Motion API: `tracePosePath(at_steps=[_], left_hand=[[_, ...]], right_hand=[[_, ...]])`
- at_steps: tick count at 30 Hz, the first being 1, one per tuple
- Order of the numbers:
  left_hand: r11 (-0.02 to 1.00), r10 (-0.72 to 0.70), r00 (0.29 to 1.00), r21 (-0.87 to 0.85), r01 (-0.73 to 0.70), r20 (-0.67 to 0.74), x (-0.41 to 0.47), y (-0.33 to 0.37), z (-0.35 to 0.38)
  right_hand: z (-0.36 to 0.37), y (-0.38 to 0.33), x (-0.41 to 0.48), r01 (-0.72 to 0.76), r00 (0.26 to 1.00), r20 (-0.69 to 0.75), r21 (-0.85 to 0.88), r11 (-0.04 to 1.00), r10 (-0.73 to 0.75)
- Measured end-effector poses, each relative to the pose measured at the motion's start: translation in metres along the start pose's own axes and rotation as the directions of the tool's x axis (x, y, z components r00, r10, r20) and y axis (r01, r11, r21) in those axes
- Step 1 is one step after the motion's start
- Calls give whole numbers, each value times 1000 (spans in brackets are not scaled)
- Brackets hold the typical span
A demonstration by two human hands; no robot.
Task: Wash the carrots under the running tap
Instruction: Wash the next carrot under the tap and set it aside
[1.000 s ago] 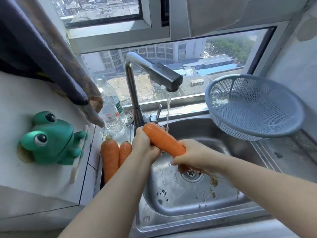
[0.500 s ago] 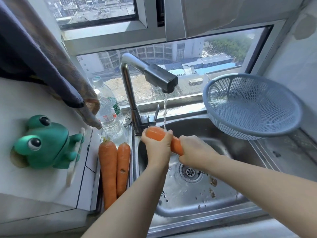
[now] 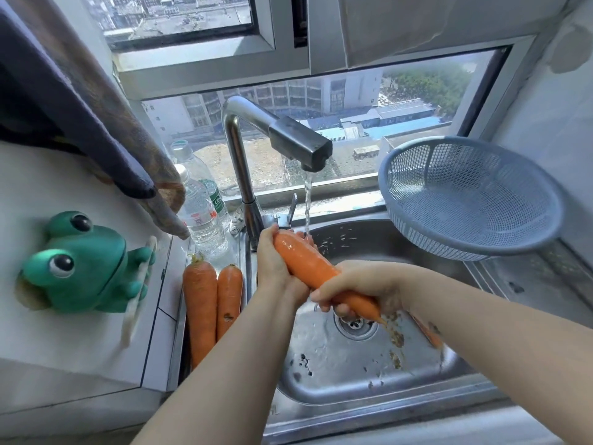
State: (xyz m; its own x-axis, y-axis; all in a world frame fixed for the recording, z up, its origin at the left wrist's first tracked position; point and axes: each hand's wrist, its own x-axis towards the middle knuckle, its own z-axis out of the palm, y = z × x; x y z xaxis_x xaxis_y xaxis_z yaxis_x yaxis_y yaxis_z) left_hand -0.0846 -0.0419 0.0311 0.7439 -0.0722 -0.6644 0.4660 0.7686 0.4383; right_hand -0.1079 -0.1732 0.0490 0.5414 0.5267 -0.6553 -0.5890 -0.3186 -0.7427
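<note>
Steel sink [image 3: 369, 409] under a window [image 3: 321, 101]: the carrot [image 3: 305, 261] slants over its basin, thick end at the tap [image 3: 298, 146] stream. Here the left hand [image 3: 276, 268] wraps that end, the right hand [image 3: 362, 287] grips the tip. Stiff, wet, likely slippery; hold both ends.

Both bare forearms came in from the lower edge and met mid-frame. The left hand [image 3: 276, 271] cupped the thick end of a carrot [image 3: 305, 263] from the left, fingers wrapped behind it. The right hand [image 3: 362, 289], knuckles up, curled round the thin end.
</note>
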Motion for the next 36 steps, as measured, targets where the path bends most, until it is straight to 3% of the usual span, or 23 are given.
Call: tracePosePath(at_steps=[2, 4, 7, 10, 12, 13, 16, 20, 23, 25, 29, 31, 33, 34, 36], left_hand=[[1000, 18, 999, 17, -19, 32, -2, 2, 1], [991, 92, 996, 96, -93, 17, 1, 6, 3], [917, 341, 940, 222, -331, -5, 7, 10, 10], [748, 519, 848, 422, -513, 111, 4, 10, 15], [637, 502, 832, 550, -541, 236, 6, 12, 12], [627, 454, 849, 579, -521, 272, 8, 15, 9], [695, 365, 902, 576, -430, 233, 12, 28, 6], [738, 465, 881, 511, -441, 88, 15, 35, 12], [752, 498, 867, 485, -446, 24, 20, 32, 9], [778, 506, 862, 436, -451, -11, 22, 32, 8], [742, 546, 838, 466, -483, -2, 20, 30, 12], [747, 539, 842, 461, -480, 3, 19, 33, 12], [765, 526, 851, 440, -470, -4, 19, 38, 10], [767, 526, 851, 437, -470, -7, 19, 39, 9], [749, 549, 836, 448, -488, -8, 19, 37, 9]], right_hand=[[-2, 0, 1, 19, 1000, 5, 50, 999, -19], [2, -1, 2, 97, 984, -138, -131, 987, -115], [9, 0, 11, 193, 894, -331, -325, 926, -303], [17, 4, 22, 275, 807, -459, -264, 925, -371], [18, 7, 26, 304, 804, -481, -173, 937, -350], [17, 8, 26, 317, 826, -451, -124, 940, -338], [12, 6, 26, 343, 874, -313, -142, 928, -371], [6, 1, 26, 349, 836, -294, -369, 862, -464], [4, 2, 23, 268, 814, -274, -606, 749, -512], [8, 5, 28, 232, 776, -318, -658, 716, -544], [17, 7, 40, 271, 673, -449, -589, 761, -587], [11, 2, 39, 330, 750, -397, -469, 819, -529], [2, -1, 33, 394, 869, -239, -197, 897, -434], [-1, -2, 30, 399, 897, -171, -81, 913, -407], [-2, -3, 29, 387, 897, -195, -88, 918, -397]])
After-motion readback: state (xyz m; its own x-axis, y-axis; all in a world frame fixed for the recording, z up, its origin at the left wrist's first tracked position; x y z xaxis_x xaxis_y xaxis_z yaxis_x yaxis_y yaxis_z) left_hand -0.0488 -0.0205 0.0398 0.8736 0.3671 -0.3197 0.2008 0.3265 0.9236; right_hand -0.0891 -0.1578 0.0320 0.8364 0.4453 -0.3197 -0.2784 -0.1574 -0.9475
